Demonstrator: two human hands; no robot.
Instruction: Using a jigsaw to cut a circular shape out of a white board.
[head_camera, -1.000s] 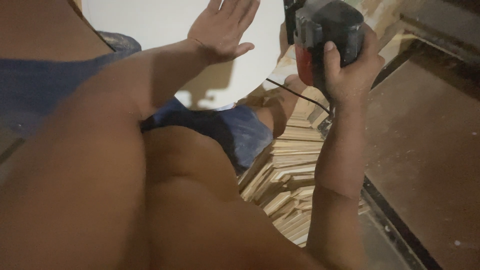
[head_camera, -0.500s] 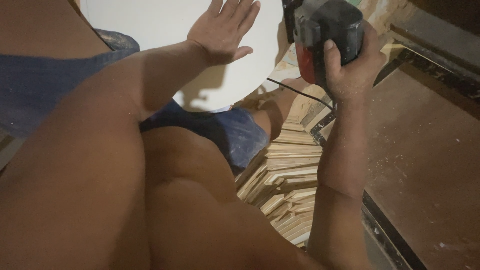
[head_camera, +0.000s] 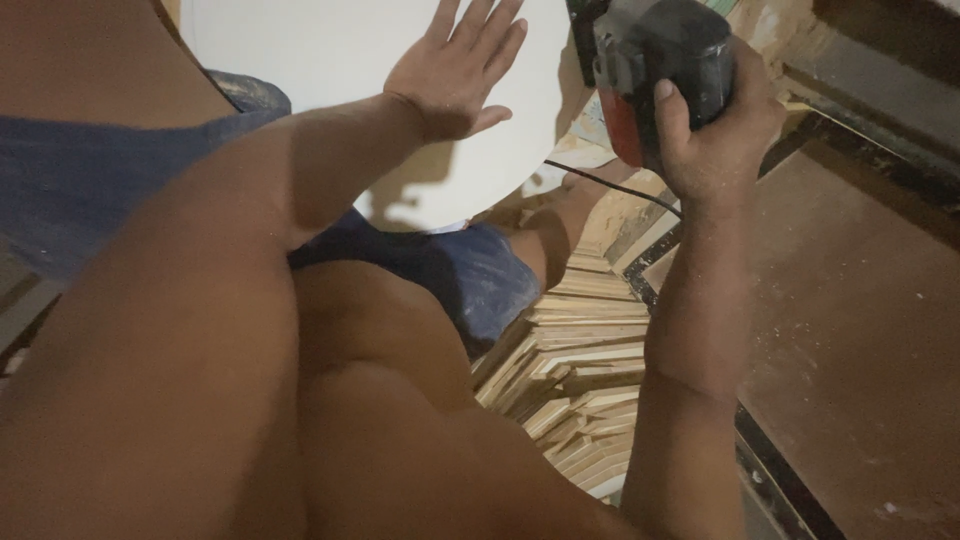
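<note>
My left hand (head_camera: 455, 65) lies flat with fingers spread on a white rounded board (head_camera: 320, 60) at the top of the view. My right hand (head_camera: 715, 125) grips a black and red power tool (head_camera: 655, 60) at the board's right edge. A thin black cord (head_camera: 610, 185) runs from the tool down to the left. The tool's working end is hidden behind its body.
A pile of thin wooden strips (head_camera: 575, 375) lies below the tool, between my legs in blue shorts (head_camera: 470, 275). A brown panel (head_camera: 860, 330) with a dark frame edge fills the right side. My bare arm and knee cover the left and centre.
The view has shifted slightly; both hands and the tool hold nearly the same places, the left hand still flat on the board.
</note>
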